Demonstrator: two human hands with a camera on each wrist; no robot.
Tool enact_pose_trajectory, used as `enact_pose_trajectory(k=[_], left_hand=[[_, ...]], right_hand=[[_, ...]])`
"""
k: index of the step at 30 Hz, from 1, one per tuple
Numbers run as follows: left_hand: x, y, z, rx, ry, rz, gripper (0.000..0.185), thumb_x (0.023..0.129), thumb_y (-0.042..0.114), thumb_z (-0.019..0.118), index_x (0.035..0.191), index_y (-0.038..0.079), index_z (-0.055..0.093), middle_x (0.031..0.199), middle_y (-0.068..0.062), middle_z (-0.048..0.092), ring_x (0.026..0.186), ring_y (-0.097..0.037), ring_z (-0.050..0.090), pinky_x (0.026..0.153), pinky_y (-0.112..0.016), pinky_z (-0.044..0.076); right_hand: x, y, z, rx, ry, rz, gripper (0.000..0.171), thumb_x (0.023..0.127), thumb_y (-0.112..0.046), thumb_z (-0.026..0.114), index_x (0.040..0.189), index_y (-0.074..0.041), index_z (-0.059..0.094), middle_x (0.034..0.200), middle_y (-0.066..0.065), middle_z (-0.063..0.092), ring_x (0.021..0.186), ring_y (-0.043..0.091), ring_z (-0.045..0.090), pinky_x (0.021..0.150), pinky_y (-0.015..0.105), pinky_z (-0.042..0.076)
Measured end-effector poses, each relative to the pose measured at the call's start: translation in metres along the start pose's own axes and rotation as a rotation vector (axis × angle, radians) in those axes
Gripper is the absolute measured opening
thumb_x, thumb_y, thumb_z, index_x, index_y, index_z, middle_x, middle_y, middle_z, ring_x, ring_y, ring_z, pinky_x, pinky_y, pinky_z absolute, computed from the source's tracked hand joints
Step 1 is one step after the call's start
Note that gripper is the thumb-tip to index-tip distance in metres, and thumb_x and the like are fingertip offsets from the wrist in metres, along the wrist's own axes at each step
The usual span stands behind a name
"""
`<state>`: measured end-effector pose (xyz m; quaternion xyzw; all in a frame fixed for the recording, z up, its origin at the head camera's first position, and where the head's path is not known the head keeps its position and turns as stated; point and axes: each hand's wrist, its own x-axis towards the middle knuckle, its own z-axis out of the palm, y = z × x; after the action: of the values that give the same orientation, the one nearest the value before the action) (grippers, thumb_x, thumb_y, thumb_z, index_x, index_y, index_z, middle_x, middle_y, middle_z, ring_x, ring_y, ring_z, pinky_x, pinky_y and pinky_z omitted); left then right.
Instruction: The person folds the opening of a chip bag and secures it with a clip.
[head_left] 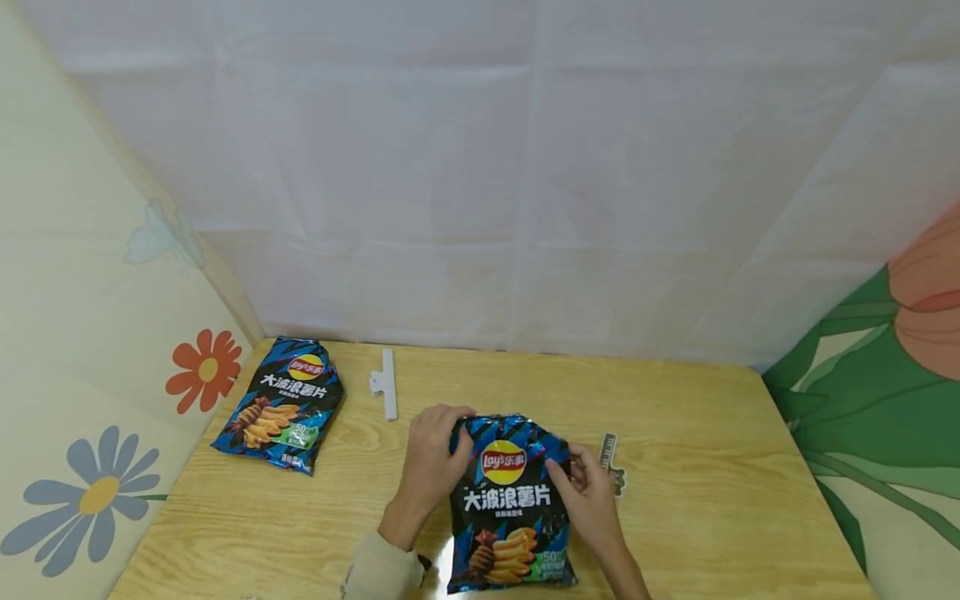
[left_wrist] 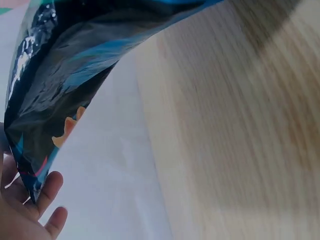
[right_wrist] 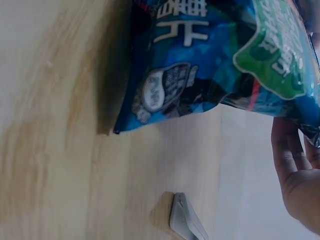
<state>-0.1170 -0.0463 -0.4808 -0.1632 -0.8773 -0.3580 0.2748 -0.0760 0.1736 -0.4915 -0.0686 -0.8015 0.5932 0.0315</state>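
A dark blue chip bag [head_left: 510, 508] lies near the front edge of the wooden table [head_left: 712, 500]. My left hand [head_left: 448, 429] grips its top left corner, fingers curled over the edge. My right hand [head_left: 568, 473] holds the right edge, thumb on the printed front. The left wrist view shows the bag [left_wrist: 65, 75] lifted above the table, with my left hand's fingertips [left_wrist: 50, 192] under its edge. In the right wrist view the bag [right_wrist: 215, 65] fills the top, and my right hand [right_wrist: 295, 170] sits beneath its side.
A second, matching chip bag [head_left: 281, 404] lies at the back left of the table. A white clip [head_left: 387, 383] lies beyond my left hand; it also appears in the right wrist view [right_wrist: 187, 225]. A small dark clip [head_left: 611, 462] lies just right of my right hand. White sheeting backs the table.
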Motion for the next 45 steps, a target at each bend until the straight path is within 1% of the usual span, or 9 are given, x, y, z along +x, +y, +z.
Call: enact_pose_trajectory(k=[4,9,14,21,29,31,36,40,45], left_hand=[[0.001,0.002,-0.001,0.104,-0.047,0.031,0.021,0.084,0.005,0.067,0.103,0.013,0.072,0.095,0.0,0.071,0.092,-0.02,0.064,0.091,-0.047,0.047],[0.001,0.007,-0.002,0.151,-0.095,0.043,0.024,0.085,0.004,0.066,0.105,0.015,0.071,0.098,0.0,0.071,0.094,-0.019,0.064,0.094,-0.046,0.046],[0.001,0.008,-0.001,0.155,-0.094,0.066,0.021,0.086,0.009,0.069,0.106,0.015,0.071,0.097,0.001,0.072,0.091,-0.017,0.065,0.093,-0.044,0.047],[0.002,0.009,0.002,0.149,-0.103,0.102,0.022,0.087,0.019,0.074,0.109,0.015,0.071,0.096,0.0,0.072,0.086,-0.017,0.065,0.092,-0.046,0.048],[0.004,0.016,0.002,0.121,-0.156,0.063,0.025,0.089,0.02,0.073,0.113,0.013,0.07,0.1,-0.002,0.071,0.092,-0.02,0.065,0.089,-0.046,0.05],[0.004,0.016,0.003,0.134,-0.158,0.067,0.025,0.089,0.021,0.074,0.112,0.014,0.071,0.099,-0.001,0.071,0.092,-0.02,0.066,0.088,-0.045,0.051],[0.005,0.018,0.005,0.152,-0.179,0.086,0.025,0.09,0.025,0.074,0.112,0.015,0.071,0.098,0.001,0.069,0.089,-0.017,0.064,0.081,-0.038,0.05],[0.005,0.018,0.005,0.141,-0.194,0.07,0.025,0.09,0.027,0.074,0.112,0.016,0.072,0.097,0.002,0.069,0.089,-0.016,0.063,0.08,-0.036,0.049],[0.006,0.018,0.003,0.101,-0.2,0.051,0.025,0.089,0.026,0.075,0.112,0.016,0.072,0.097,0.002,0.069,0.09,-0.016,0.063,0.08,-0.036,0.047]], right_hand=[[-0.002,0.001,0.004,0.013,-0.013,0.007,0.024,0.095,-0.008,0.065,0.116,0.002,0.059,0.111,0.02,0.067,0.086,0.003,0.068,0.072,0.021,0.056],[-0.001,0.002,0.007,0.008,-0.042,0.015,0.021,0.096,-0.009,0.064,0.115,0.0,0.059,0.11,0.019,0.067,0.087,0.008,0.069,0.073,0.024,0.058],[0.0,0.005,0.009,-0.01,-0.053,0.007,0.02,0.096,-0.008,0.064,0.113,0.0,0.059,0.108,0.019,0.068,0.087,0.012,0.071,0.071,0.025,0.058],[0.0,0.0,0.008,-0.011,-0.077,0.011,0.024,0.097,-0.012,0.064,0.116,0.001,0.059,0.108,0.019,0.071,0.084,0.006,0.069,0.07,0.02,0.056],[0.001,0.0,0.01,-0.004,-0.099,0.004,0.025,0.097,-0.011,0.063,0.118,0.003,0.058,0.105,0.02,0.073,0.082,0.007,0.069,0.069,0.021,0.056],[0.001,0.0,0.01,-0.006,-0.1,0.002,0.024,0.097,-0.011,0.063,0.117,0.002,0.058,0.104,0.02,0.073,0.081,0.008,0.07,0.068,0.021,0.056],[0.001,0.002,0.013,-0.006,-0.103,-0.017,0.019,0.097,-0.01,0.063,0.113,0.0,0.06,0.098,0.019,0.073,0.078,0.008,0.07,0.065,0.023,0.057],[0.001,0.003,0.014,0.007,-0.108,-0.012,0.018,0.098,-0.014,0.062,0.112,-0.001,0.06,0.095,0.019,0.073,0.074,0.008,0.07,0.064,0.024,0.057],[0.002,0.002,0.012,0.021,-0.106,-0.015,0.021,0.1,-0.017,0.06,0.112,0.0,0.061,0.097,0.019,0.073,0.076,0.009,0.071,0.066,0.024,0.058]])
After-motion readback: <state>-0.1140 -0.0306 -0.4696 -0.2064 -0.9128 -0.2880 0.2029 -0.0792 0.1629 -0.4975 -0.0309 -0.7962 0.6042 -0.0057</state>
